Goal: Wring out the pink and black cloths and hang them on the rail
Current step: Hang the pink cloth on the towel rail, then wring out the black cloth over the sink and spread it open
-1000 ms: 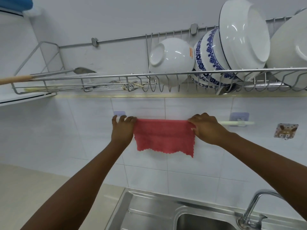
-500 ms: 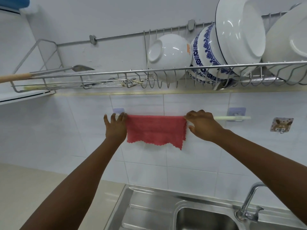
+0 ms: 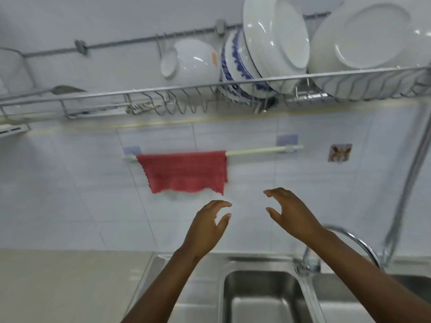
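Observation:
The pink cloth (image 3: 185, 172) hangs spread over the left half of the white rail (image 3: 261, 150) on the tiled wall. Nothing holds it. My left hand (image 3: 207, 226) is below the cloth's lower right corner, fingers curled and apart, with nothing in it. My right hand (image 3: 291, 214) is to the right of it at about the same height, also open and apart from the cloth. No black cloth is in view.
A wire dish rack (image 3: 210, 89) with bowls (image 3: 193, 61) and plates (image 3: 363, 36) runs above the rail. Below are a steel sink (image 3: 263, 297), a curved tap (image 3: 349, 238), and a beige counter (image 3: 70, 283) at left. A small hook plaque (image 3: 339, 152) sits right of the rail.
Both hands let go of the pink cloth's ends and dropped away below it, toward the sink. The cloth stays draped on the rail.

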### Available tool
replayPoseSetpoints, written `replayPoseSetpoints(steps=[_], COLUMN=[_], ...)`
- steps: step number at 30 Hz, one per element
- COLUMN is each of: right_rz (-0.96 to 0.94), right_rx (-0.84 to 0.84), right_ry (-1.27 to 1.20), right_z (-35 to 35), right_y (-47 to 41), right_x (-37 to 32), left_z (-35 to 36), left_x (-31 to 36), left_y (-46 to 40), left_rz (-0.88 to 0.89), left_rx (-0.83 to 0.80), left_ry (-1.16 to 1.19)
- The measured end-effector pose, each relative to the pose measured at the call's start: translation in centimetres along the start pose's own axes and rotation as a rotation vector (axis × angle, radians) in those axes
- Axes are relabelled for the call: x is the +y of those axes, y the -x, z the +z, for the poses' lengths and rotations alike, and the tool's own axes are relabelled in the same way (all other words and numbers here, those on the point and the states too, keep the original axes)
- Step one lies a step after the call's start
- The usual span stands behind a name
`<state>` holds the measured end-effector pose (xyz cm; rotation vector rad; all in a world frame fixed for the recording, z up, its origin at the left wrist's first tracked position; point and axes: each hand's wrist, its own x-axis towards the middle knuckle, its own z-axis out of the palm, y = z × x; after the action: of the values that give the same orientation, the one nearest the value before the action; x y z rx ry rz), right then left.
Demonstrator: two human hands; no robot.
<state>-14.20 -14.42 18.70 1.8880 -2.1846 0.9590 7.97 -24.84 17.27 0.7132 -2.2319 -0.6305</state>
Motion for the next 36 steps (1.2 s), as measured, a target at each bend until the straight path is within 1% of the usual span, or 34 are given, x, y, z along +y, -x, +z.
replayPoseSetpoints(steps=[4,8,12,15,18,21,25,31,36], right_rz=[0.146,0.290,0.378,0.444,0.503,0.500,0.500,0.493,0.535], right_rx=[-0.074,-0.127,-0.204,-0.290,-0.388,-0.486,-0.564,-0.635,-0.597], right_ry=[-0.026,-0.067,-0.089,-0.062,-0.051,-0.002,0.053,0.024,0.001], right_z=[0.3,0.5,1.6,3.5,5.8,7.6,10.0,13.9,15.5], right_y=[7.6,14.2,19.6,22.9,25.3,26.4,26.8,26.7,26.8], right_x=[3.3,6.0,8.3,10.3,12.0,13.1,14.4,16.2,17.0], left_z=[6.2,12.7,18.4,21.8,24.2,25.6,26.4,26.7,26.6], left_x=[2.5,4.0,4.1,3.7,3.3,2.8,1.7,0.5,-0.1], left_y=[3.8,7.3,10.5,12.9,15.1,16.5,17.1,18.1,19.2], left_rz=[-0.150,-0.210,-0.244,-0.276,-0.333,-0.358,-0.410,-0.459,-0.503], left_rx=[-0.102,-0.205,-0.325,-0.431,-0.525,-0.593,-0.584,-0.547,-0.527], left_ry=[0.149,0.204,0.202,0.167,0.136,0.130,0.082,0.066,0.145])
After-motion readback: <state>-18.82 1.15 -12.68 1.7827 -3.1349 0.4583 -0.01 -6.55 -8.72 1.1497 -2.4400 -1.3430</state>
